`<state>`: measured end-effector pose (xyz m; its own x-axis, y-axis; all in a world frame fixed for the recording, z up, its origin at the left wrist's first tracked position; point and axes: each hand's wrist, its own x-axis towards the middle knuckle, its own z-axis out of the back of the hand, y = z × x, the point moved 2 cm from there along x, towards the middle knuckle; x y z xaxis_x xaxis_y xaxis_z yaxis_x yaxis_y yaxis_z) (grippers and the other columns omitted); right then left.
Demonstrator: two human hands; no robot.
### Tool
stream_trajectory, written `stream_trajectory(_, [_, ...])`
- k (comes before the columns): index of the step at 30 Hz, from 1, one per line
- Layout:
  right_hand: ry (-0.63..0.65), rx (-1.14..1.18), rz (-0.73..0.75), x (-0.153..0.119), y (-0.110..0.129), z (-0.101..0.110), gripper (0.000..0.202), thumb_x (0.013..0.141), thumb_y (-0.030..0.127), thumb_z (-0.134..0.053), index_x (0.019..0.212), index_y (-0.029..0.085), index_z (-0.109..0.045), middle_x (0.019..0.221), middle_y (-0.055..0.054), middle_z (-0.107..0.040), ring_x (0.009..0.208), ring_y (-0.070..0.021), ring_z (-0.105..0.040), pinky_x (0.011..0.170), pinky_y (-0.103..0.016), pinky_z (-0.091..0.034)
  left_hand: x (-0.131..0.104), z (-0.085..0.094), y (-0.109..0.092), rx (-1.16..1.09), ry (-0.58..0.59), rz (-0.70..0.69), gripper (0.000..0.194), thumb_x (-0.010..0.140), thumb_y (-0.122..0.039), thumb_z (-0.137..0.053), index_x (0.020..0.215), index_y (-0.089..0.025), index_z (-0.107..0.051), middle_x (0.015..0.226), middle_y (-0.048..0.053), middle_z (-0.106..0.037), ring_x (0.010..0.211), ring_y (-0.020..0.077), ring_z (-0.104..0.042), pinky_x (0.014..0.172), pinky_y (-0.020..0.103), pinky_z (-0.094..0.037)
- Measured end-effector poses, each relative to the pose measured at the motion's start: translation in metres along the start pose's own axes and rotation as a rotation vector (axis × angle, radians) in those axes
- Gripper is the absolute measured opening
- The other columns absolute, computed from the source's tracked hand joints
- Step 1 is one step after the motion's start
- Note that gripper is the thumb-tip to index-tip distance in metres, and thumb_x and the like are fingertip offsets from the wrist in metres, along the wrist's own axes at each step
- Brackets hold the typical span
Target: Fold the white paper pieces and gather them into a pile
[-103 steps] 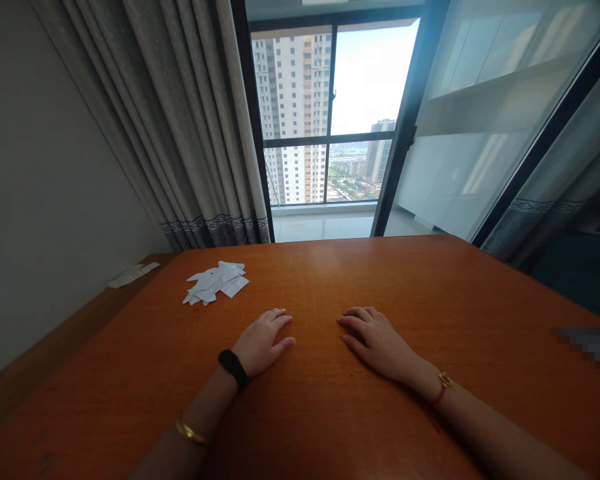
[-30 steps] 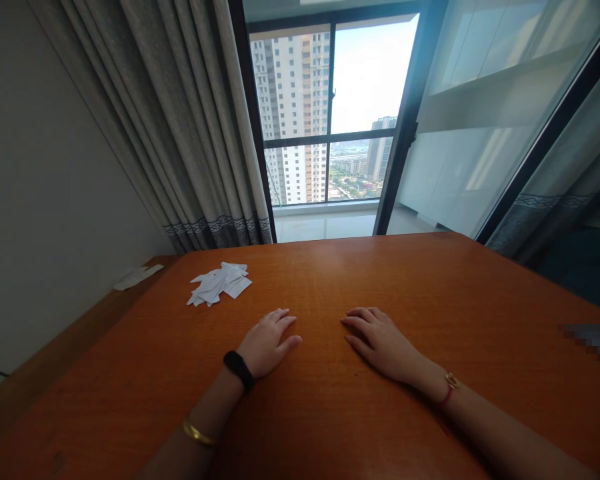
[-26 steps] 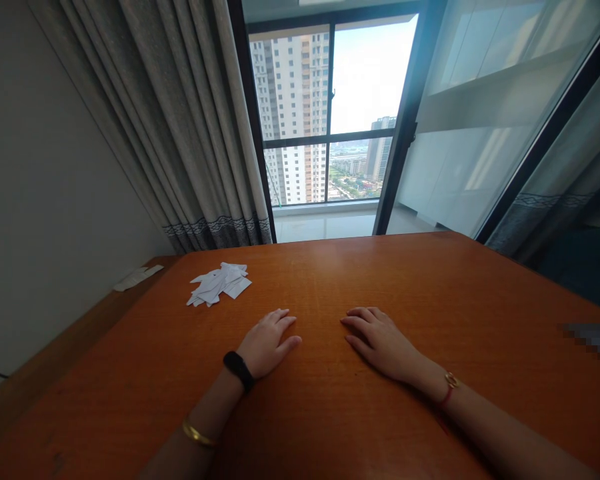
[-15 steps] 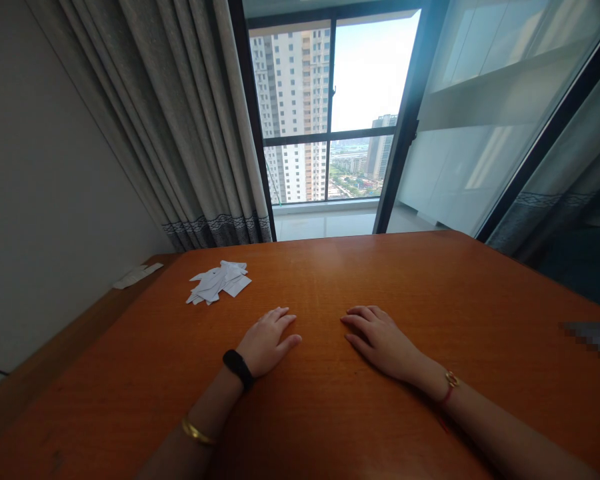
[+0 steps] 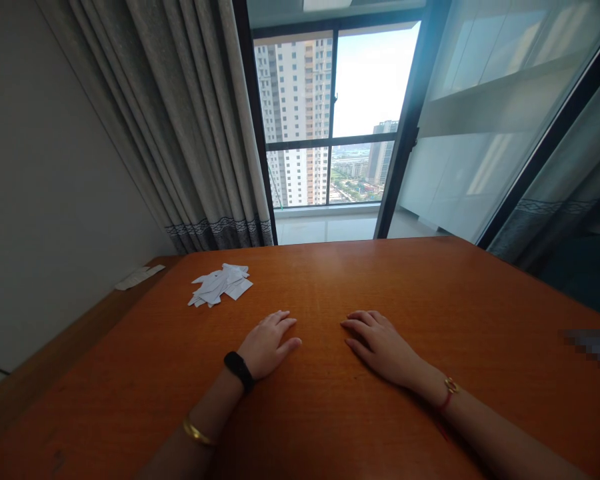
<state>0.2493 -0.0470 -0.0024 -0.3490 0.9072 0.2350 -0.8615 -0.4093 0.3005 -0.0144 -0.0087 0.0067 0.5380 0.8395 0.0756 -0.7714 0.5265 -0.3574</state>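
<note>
My left hand (image 5: 266, 345) rests palm down on the orange-brown wooden table (image 5: 320, 413), its fingers stretched out and its thumb apart. It wears a black wristband (image 5: 239, 371) and, farther up the arm, a gold bangle (image 5: 198, 432). Across from it, my right hand (image 5: 380, 345) also lies on the tabletop with its fingers loosely extended. A red cord bracelet with a gold piece (image 5: 451, 387) circles that wrist. Neither hand holds anything. Beyond my left hand, and apart from it, lies a loose pile of white paper scraps (image 5: 221, 285).
A flat pale strip (image 5: 139, 277) lies on the ledge by the left wall. At the table's right edge is a pixelated grey object (image 5: 595, 347) that I cannot make out. Grey curtains (image 5: 200, 133) and a glass door frame (image 5: 405, 153) stand behind the far edge.
The whole view has shifted slightly, with the window and the table's far edge sitting a little lower. Both hands stay in the same place on the table.
</note>
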Motion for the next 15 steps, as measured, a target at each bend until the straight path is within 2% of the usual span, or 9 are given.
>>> stream_trajectory(5, [0.008, -0.003, 0.0, 0.0, -0.002, -0.002, 0.034, 0.09, 0.036, -0.047, 0.118, 0.024, -0.06, 0.12, -0.009, -0.058, 0.108, -0.0248, -0.05, 0.097, -0.041, -0.038, -0.001, -0.003, -0.004, -0.037, -0.021, -0.003, 0.049, 0.089, -0.051, -0.045, 0.125, -0.02, -0.058, 0.137, 0.01, -0.049, 0.128, 0.026, -0.043, 0.107, 0.04, -0.034])
stream_trajectory(8, [0.008, -0.011, -0.006, 0.0, -0.002, -0.001, 0.034, 0.09, 0.035, -0.047, 0.119, 0.023, -0.06, 0.12, -0.009, -0.058, 0.108, -0.025, -0.049, 0.096, -0.041, -0.038, 0.01, 0.006, 0.005, -0.052, -0.004, -0.004, 0.049, 0.088, -0.055, -0.042, 0.12, -0.023, -0.061, 0.136, 0.009, -0.051, 0.128, 0.0257, -0.043, 0.109, 0.041, -0.031])
stream_trajectory(10, [0.005, -0.015, -0.011, -0.001, 0.0, -0.001, 0.033, 0.09, 0.035, -0.047, 0.118, 0.023, -0.06, 0.119, -0.009, -0.058, 0.107, -0.0247, -0.049, 0.096, -0.041, -0.038, 0.026, 0.023, 0.027, -0.026, -0.051, 0.044, 0.049, 0.086, -0.059, -0.044, 0.118, -0.026, -0.062, 0.143, 0.007, -0.044, 0.134, 0.0289, -0.034, 0.11, 0.046, -0.025])
stream_trajectory(11, [0.003, -0.018, -0.013, -0.001, 0.001, 0.0, 0.033, 0.09, 0.035, -0.047, 0.118, 0.023, -0.061, 0.119, -0.009, -0.058, 0.107, -0.0246, -0.049, 0.096, -0.041, -0.038, 0.036, 0.034, 0.043, 0.014, -0.143, 0.124, 0.051, 0.084, -0.06, -0.047, 0.122, -0.027, -0.059, 0.147, 0.006, -0.037, 0.138, 0.0324, -0.026, 0.111, 0.051, -0.022])
stream_trajectory(13, [0.001, -0.025, -0.018, 0.0, 0.004, 0.0, 0.032, 0.09, 0.035, -0.048, 0.117, 0.023, -0.061, 0.117, -0.008, -0.058, 0.106, -0.0246, -0.049, 0.096, -0.042, -0.038, 0.052, 0.056, 0.087, 0.104, -0.345, 0.429, 0.063, 0.078, -0.063, -0.052, 0.132, -0.031, -0.05, 0.153, 0.005, -0.025, 0.14, 0.0417, -0.009, 0.105, 0.065, -0.016])
stream_trajectory(15, [-0.003, -0.034, -0.025, 0.0, 0.006, 0.0, 0.032, 0.09, 0.035, -0.048, 0.117, 0.024, -0.061, 0.117, -0.008, -0.058, 0.106, -0.0248, -0.049, 0.096, -0.042, -0.037, 0.062, 0.066, 0.132, 0.117, -0.442, 0.724, 0.079, 0.071, -0.073, -0.051, 0.138, -0.031, -0.042, 0.154, 0.008, -0.019, 0.138, 0.0478, -0.004, 0.1, 0.071, -0.014])
